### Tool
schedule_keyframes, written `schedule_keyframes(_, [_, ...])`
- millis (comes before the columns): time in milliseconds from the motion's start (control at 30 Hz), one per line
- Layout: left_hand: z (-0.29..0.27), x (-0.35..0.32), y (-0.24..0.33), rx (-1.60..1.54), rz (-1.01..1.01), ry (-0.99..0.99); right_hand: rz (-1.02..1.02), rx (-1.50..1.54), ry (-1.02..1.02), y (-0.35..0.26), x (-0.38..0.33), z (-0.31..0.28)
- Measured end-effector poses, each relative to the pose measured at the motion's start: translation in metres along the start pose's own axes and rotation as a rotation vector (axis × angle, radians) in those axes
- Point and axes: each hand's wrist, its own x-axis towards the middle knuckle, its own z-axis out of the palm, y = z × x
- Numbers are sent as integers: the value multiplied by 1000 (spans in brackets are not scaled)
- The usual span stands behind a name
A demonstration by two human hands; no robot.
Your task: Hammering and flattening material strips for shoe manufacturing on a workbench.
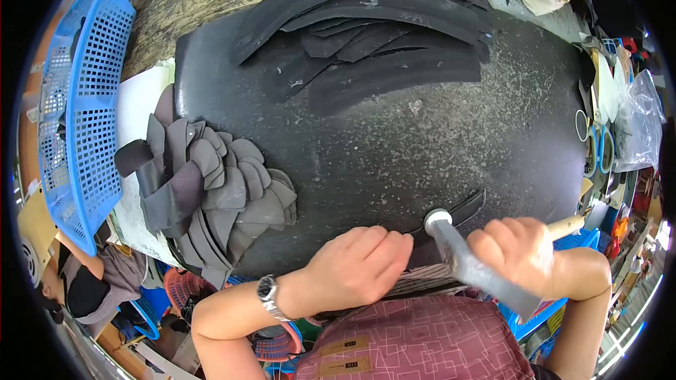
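My right hand (517, 250) is closed round the wooden handle of a metal hammer (454, 245). The hammer's pale round face is down at a narrow black strip (470, 206) near the front edge of a dark, worn work surface (352, 169). My left hand (359, 260), a watch on its wrist, is closed with fingers curled at the strip's left end; the fingertips are partly hidden. To its left lies a heap of grey curved cut pieces (243, 176), overlapping one another. Long black curved pieces (394, 28) are stacked at the far side.
A blue plastic basket (95, 98) stands on edge at the far left. Scissors (602, 148) with blue handles and a clear plastic bag (639, 123) are at the right edge. Orange-red baskets (278, 341) sit below at left. Another person (105, 274) is at the lower left.
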Motion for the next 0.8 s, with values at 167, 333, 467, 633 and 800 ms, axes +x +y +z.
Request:
schedule_keyframes(167, [-4,-8,5,77,26,-10,-73,-38,8,-16,14,3])
schedule_keyframes(333, [-20,-25,3,183,74,-79,-117,55,-22,-13,31,-5])
schedule_keyframes(467, [-25,-45,-6,-113,-90,-21,-103,57,-101,-23,39,-6])
schedule_keyframes(633, [-29,-56,-1,-6,-62,-23,-156,27,-67,-34,48,0])
schedule_keyframes(800, [-28,-62,5,50,-38,24,-157,36,-44,-41,57,4])
